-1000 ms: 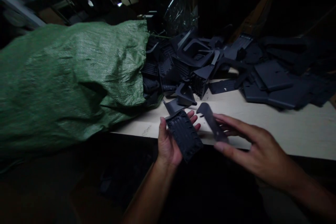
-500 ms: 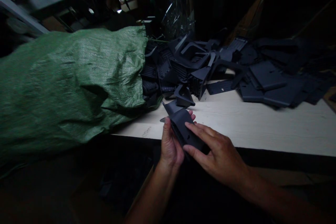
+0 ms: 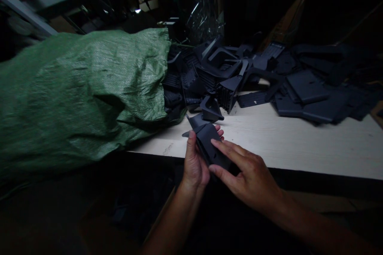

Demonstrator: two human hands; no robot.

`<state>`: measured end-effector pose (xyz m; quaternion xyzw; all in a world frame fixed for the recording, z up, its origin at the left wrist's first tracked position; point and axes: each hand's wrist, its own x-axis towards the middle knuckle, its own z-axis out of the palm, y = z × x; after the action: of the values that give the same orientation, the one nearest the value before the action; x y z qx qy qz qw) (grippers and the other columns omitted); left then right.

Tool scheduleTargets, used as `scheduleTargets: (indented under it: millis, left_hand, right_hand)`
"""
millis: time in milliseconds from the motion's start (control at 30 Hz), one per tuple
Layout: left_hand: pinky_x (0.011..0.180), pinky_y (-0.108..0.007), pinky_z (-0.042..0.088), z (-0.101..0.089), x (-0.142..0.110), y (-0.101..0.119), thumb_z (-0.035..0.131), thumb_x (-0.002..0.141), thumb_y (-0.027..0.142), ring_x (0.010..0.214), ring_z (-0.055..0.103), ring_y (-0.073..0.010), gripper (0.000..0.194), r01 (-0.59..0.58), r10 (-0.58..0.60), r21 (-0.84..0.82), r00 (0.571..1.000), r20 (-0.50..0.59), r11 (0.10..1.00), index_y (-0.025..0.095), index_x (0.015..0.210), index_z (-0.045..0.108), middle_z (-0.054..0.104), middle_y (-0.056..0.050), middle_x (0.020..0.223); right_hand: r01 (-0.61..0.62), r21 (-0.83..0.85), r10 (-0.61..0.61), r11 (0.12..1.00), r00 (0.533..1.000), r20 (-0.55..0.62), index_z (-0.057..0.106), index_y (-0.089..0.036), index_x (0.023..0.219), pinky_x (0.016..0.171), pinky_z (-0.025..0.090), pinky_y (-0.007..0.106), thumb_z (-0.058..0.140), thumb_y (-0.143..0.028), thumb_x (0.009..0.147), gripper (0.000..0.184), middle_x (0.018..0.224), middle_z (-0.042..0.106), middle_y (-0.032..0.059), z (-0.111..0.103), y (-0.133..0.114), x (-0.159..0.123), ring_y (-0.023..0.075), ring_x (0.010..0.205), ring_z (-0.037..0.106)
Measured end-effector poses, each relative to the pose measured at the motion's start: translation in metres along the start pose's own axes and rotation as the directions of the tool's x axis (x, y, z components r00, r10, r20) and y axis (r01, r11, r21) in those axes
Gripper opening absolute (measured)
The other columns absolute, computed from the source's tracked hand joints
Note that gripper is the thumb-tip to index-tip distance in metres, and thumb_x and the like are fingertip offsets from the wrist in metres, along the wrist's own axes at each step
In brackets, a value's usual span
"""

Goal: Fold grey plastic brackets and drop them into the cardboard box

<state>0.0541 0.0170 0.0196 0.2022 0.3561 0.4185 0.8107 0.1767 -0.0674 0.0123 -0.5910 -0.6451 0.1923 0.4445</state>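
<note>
A dark grey plastic part [image 3: 212, 143] with a flat face and a small slot is held between my two hands, over the table's front edge. My left hand [image 3: 196, 163] wraps it from the left and below, thumb along its side and fingertips showing past its far edge. From the right, my right hand [image 3: 247, 167] grips it with the thumb and fingers on its face and side. Just beyond, a triangular dark plastic piece [image 3: 211, 108] lies at the near side of the heap. The held part's underside is hidden.
A big green woven sack [image 3: 89, 87] lies on the left, its mouth facing a heap of dark plastic parts [image 3: 221, 63]. Flat dark panels [image 3: 311, 87] overlap on the right of the pale wooden table [image 3: 323, 143]. Clear plastic film [image 3: 202, 18] stands behind the heap.
The view has shifted very slightly. Both hands keep the same hold on the plastic part, with hardly any movement.
</note>
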Motion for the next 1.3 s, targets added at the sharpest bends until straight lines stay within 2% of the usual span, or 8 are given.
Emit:
scheduleTargets:
  millis: [200,500,800,1067,1200,1300]
  left_hand:
    - [0.108,-0.043,0.052,-0.003,0.003,-0.002,0.066,0.086,0.073,0.117,0.072,-0.0332,0.07,-0.013,0.012,0.007,1.0,0.016,1.0,0.011,0.115,0.078,0.079,-0.016,0.113]
    - [0.111,-0.043,0.05,-0.006,0.004,0.0,0.068,0.087,0.07,0.125,0.068,-0.0336,0.067,-0.018,0.018,-0.012,1.0,-0.005,1.0,0.011,0.118,0.077,0.078,-0.017,0.121]
    - [0.111,-0.045,0.05,-0.003,0.002,-0.005,0.065,0.087,0.073,0.128,0.066,-0.0365,0.071,-0.092,0.093,0.03,0.995,-0.023,0.995,0.011,0.119,0.076,0.077,-0.019,0.121]
    - [0.111,-0.045,0.05,-0.007,0.003,-0.007,0.063,0.088,0.074,0.128,0.066,-0.0361,0.07,-0.087,0.088,0.036,0.996,-0.021,0.996,0.012,0.119,0.076,0.078,-0.018,0.119]
    - [0.114,-0.046,0.048,-0.003,0.002,-0.003,0.06,0.088,0.076,0.129,0.066,-0.0362,0.073,-0.096,0.096,0.04,0.995,0.006,0.995,0.012,0.118,0.077,0.077,-0.018,0.121]
    - [0.116,-0.045,0.045,0.0,0.003,0.003,0.06,0.091,0.07,0.132,0.064,-0.0357,0.067,-0.102,0.101,0.029,0.994,0.03,0.994,0.011,0.117,0.077,0.077,-0.017,0.123]
  right_hand:
    - [-0.007,0.004,0.007,1.0,1.0,0.008,0.059,-0.026,0.151,0.116,0.052,0.049,0.07,-0.036,0.099,0.054,0.149,0.061,0.0107,0.001,0.0,0.0,0.0301,0.137,0.06]
    - [-0.062,0.139,0.055,0.988,0.997,0.054,0.058,-0.033,0.152,0.115,0.052,0.048,0.074,-0.033,0.098,0.056,0.145,0.065,0.0054,-0.005,0.0,0.008,0.0274,0.134,0.062]
    - [-0.017,0.016,0.016,1.0,1.0,0.011,0.058,-0.028,0.151,0.114,0.053,0.051,0.071,-0.035,0.099,0.054,0.149,0.061,0.0096,0.003,-0.002,0.005,0.0301,0.136,0.06]
    - [-0.013,-0.069,0.016,0.998,0.999,0.049,0.057,-0.024,0.153,0.113,0.054,0.052,0.068,-0.039,0.101,0.055,0.15,0.06,0.0136,0.002,-0.003,0.006,0.0325,0.137,0.06]
    - [0.013,-0.075,-0.011,0.997,0.999,0.034,0.057,-0.024,0.153,0.113,0.054,0.051,0.067,-0.039,0.101,0.054,0.151,0.059,0.0133,0.0,-0.005,0.009,0.0319,0.136,0.06]
    - [0.016,-0.108,-0.013,0.994,1.0,0.025,0.057,-0.025,0.153,0.111,0.055,0.051,0.067,-0.041,0.101,0.056,0.15,0.06,0.014,0.001,-0.006,0.009,0.0325,0.134,0.062]
